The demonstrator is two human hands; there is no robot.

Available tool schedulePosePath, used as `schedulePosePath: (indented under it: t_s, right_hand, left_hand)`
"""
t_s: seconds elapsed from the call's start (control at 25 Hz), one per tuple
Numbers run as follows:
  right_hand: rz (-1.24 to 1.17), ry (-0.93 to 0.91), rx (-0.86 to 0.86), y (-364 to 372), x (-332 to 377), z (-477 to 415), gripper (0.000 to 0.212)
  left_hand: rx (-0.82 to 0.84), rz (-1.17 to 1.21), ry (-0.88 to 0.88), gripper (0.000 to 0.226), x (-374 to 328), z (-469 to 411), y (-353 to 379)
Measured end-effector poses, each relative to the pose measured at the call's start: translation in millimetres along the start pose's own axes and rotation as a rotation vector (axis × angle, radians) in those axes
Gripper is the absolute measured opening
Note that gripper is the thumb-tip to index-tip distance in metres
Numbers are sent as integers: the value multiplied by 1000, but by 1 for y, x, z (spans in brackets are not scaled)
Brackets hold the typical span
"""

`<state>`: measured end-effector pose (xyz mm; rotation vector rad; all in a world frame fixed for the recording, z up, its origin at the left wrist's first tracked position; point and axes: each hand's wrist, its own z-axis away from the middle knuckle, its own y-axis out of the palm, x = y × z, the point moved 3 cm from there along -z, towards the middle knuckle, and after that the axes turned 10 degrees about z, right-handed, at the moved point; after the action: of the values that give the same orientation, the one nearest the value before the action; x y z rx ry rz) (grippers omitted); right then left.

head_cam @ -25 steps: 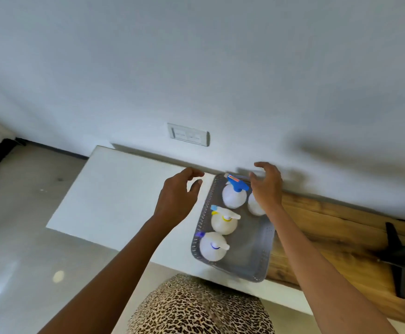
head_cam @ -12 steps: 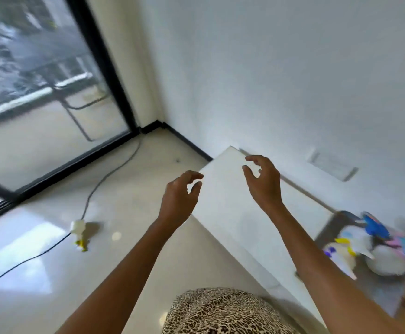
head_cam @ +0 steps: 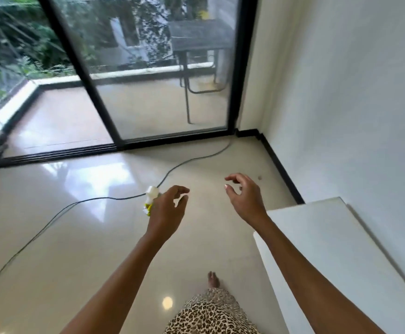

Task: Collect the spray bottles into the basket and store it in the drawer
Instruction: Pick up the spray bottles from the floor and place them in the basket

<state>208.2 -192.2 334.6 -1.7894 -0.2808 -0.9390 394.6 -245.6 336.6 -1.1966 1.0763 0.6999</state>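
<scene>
both arms reach forward over the glossy cream tiled floor. the left hand hangs empty with its fingers loosely curled and spread, and the right hand is likewise empty and spread, just off the near-left corner of the white desk top. a small white spray bottle with a yellow trigger lies on the floor, partly hidden behind the left hand, beside a thin dark cable.

We've got open glossy beige tile floor ahead of both hands, nothing between them. Obstacles: thin dark cable snaking across the floor, with a small white-and-yellow plug block partly hidden behind our left hand. White flat-topped cabinet boxes in the right side, against the white wall. Black-framed sliding glass door closes off the far end.
</scene>
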Motion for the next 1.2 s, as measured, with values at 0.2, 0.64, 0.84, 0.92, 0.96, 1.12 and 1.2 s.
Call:
schedulePosePath:
  t_s: [0.2, 0.64, 0.84, 0.92, 0.96, 1.12, 1.2]
  right_hand:
    - [0, -101, 188, 75, 37, -95, 18]
    - [102, -193, 564, 240, 88, -220, 21]
    - [197, -190, 721, 341, 83, -265, 20]
    - [250, -189, 779, 394, 73, -281, 19]
    - [278, -187, 803, 422, 65, -287, 19]
    - [438, -249, 923, 536, 8, -299, 22]
    - [539, -313, 986, 601, -41, -299, 25]
  left_hand:
    - [-183, 15, -97, 15, 30, -78, -45]
    - [-374, 35, -296, 13, 106, -203, -116]
    - [-365, 82, -397, 13, 179, -268, -142]
    - [-351, 84, -452, 13, 220, -293, -149]
    - [-331, 75, -477, 14, 244, -306, -150]
    - [-273, 24, -584, 16, 348, -346, -137]
    - [-244, -17, -630, 17, 418, -363, -116]
